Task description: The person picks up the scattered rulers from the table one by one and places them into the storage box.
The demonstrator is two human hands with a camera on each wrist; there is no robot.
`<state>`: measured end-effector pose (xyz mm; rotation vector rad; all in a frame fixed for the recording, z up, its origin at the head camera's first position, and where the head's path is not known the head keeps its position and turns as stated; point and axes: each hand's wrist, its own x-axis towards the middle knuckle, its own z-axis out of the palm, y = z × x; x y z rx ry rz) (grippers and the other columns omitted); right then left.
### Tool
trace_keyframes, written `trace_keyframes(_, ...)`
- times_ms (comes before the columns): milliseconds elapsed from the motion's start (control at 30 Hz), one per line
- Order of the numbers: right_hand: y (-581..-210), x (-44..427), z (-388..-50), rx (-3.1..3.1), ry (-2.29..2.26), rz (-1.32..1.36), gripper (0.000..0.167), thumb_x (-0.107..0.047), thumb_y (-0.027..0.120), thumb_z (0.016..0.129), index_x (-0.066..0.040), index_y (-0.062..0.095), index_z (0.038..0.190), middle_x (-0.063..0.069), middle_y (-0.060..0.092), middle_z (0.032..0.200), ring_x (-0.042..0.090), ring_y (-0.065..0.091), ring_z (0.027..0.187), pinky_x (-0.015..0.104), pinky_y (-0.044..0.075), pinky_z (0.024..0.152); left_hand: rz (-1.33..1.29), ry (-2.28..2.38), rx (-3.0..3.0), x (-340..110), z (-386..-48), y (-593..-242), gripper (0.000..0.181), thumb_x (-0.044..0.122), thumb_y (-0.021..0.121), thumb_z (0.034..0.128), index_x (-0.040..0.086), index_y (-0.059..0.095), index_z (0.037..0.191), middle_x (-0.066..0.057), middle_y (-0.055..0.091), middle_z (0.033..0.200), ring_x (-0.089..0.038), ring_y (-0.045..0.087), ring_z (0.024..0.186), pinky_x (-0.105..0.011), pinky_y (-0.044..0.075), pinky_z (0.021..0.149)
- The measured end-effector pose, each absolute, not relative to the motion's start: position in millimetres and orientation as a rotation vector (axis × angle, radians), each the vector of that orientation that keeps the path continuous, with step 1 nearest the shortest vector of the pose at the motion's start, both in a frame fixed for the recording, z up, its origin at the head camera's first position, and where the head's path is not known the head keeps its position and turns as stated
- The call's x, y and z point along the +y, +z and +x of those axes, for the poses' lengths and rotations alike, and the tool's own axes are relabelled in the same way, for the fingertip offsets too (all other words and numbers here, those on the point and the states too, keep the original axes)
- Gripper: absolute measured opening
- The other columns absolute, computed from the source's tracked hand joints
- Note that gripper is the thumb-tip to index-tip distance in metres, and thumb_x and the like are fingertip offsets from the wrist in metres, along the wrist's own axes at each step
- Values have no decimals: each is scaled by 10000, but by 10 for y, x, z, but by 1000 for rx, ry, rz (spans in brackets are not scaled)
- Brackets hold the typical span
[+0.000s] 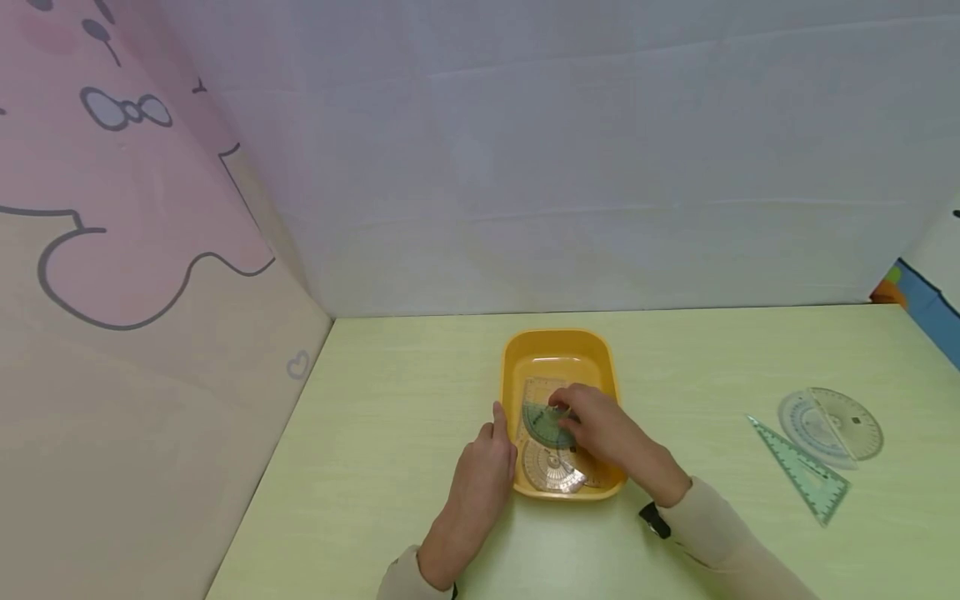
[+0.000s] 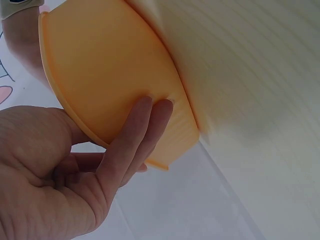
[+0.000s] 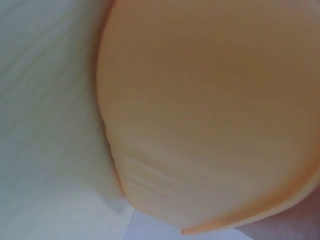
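A yellow plastic tray (image 1: 562,343) with rounded corners stands on the table. My left hand (image 1: 483,471) holds its left side; the left wrist view shows fingertips (image 2: 160,107) against the outer wall and the thumb passing over the rim. Inside the tray, my right hand (image 1: 603,429) pinches a green half-round protractor (image 1: 542,425) at its right part. Below that lies a clear protractor (image 1: 546,471); a clear piece with ruler markings (image 1: 538,387) shows above it. In the right wrist view, the tray's outer wall (image 3: 210,110) hides the right fingers.
At the right of the pale green table (image 1: 405,400) lie a green set square (image 1: 798,467), a clear round protractor (image 1: 802,425) and a clear half-round one (image 1: 862,425), partly overlapping. A white sheet (image 1: 562,192) hangs behind; a patterned cloth (image 1: 135,383) covers the left side.
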<state>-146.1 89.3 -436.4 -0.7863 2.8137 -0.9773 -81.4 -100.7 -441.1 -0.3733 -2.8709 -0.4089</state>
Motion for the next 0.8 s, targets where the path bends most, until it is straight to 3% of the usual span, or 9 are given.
trace_keyframes(400, -4378, 854, -1459, 2854, -915, -777, 208, 76, 731, 884, 47, 702, 1087, 131, 698, 996, 259, 637, 903, 448, 549, 855, -365, -450, -2892, -1006, -813, -4393, 532, 11, 725, 920, -186, 513, 1367, -174, 645, 885, -206, 592, 557, -302, 530, 521)
trace_keyframes(800, -4391, 816, -1424, 2875, -860, -747, 194, 52, 748, 884, 26, 713, 1073, 109, 670, 933, 205, 586, 821, 384, 531, 771, -353, -430, -2907, -999, -808, -4388, 512, 20, 706, 938, -184, 517, 1367, -169, 647, 884, -193, 578, 548, -291, 523, 517)
